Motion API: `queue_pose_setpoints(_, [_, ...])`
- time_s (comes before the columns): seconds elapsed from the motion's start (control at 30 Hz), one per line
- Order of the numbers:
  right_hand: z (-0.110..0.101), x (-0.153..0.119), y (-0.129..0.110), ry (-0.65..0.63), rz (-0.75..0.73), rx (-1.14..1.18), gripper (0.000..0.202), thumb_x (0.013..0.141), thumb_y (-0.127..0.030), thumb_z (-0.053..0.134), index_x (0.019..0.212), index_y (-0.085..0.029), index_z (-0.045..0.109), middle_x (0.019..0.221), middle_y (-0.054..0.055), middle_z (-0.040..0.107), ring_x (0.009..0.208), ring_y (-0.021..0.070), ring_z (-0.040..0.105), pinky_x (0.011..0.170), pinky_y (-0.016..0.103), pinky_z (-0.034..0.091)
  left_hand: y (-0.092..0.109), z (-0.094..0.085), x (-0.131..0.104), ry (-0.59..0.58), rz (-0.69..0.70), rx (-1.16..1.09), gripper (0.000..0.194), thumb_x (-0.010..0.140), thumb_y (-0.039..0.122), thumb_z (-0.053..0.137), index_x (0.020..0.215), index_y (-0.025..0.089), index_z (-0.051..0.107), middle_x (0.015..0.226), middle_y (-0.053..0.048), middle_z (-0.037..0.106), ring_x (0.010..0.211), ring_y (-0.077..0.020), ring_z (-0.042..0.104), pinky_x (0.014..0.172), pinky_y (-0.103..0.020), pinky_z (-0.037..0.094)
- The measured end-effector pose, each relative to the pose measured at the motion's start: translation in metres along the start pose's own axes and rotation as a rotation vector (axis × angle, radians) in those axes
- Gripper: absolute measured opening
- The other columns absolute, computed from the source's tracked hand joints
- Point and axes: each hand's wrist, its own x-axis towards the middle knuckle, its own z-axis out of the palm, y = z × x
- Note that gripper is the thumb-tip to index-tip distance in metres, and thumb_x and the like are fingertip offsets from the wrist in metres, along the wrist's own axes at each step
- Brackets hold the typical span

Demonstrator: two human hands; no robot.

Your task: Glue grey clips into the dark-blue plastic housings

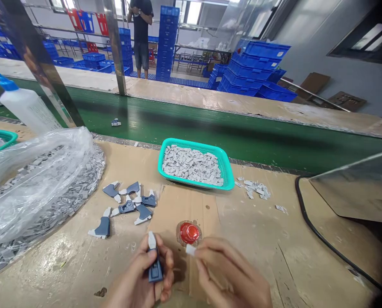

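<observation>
My left hand (146,273) is closed around a dark blue-grey plastic part (155,267) with a light grey tip pointing away from me. Between the thumb and fingers of my right hand (232,269) is a small light grey plastic piece (190,250), held at the near edge of a small red dish (189,233). The dish looks wet and glossy; whether the piece touches it I cannot tell. Left of the dish, several similar blue-grey parts with grey ends (127,207) lie on the cardboard. A turquoise basket (228,171) full of small light grey pieces (191,164) stands beyond the dish.
Loose grey pieces (257,189) lie right of the basket. At left are a plastic bag (50,171) over many grey parts and a white bottle (27,107) with a blue nozzle. A green belt (139,117) runs behind. A black cable (319,235) curves along the right.
</observation>
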Motion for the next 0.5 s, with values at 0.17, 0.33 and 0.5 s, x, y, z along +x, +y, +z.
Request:
queue_pose_setpoints(0.17, [0.014,-0.004,0.021,0.025,0.166,-0.077,0.008,0.069,-0.008,0.055,0.076,-0.01,0.057,0.079,-0.001,0.05,0.071,-0.0113,0.045,0.068,-0.004,0.037,0.012,0.0,-0.002,0.026,0.043,0.097,0.045,0.064,0.029,0.072,0.105,0.017,0.058,0.081,-0.004,0.058,0.07,-0.0119,0.056,0.058,-0.019,0.039])
queue_pose_setpoints(0.33, [0.021,-0.002,0.016,0.087,0.173,-0.03,0.007,0.07,-0.006,0.053,0.069,-0.01,0.059,0.077,-0.001,0.051,0.069,-0.0112,0.045,0.066,-0.004,0.037,0.016,0.009,-0.006,0.121,0.064,0.223,0.037,0.062,0.03,0.078,0.093,0.016,0.063,0.077,-0.003,0.063,0.071,-0.0135,0.062,0.065,-0.02,0.042])
queue_pose_setpoints(0.5, [0.023,-0.005,0.016,0.106,0.19,-0.026,0.009,0.07,-0.005,0.052,0.069,-0.011,0.058,0.079,-0.001,0.051,0.071,-0.0113,0.047,0.068,-0.004,0.038,0.015,0.012,-0.003,0.152,0.09,0.248,0.038,0.056,0.022,0.081,0.083,0.016,0.055,0.078,-0.001,0.064,0.077,-0.0161,0.064,0.079,-0.026,0.044])
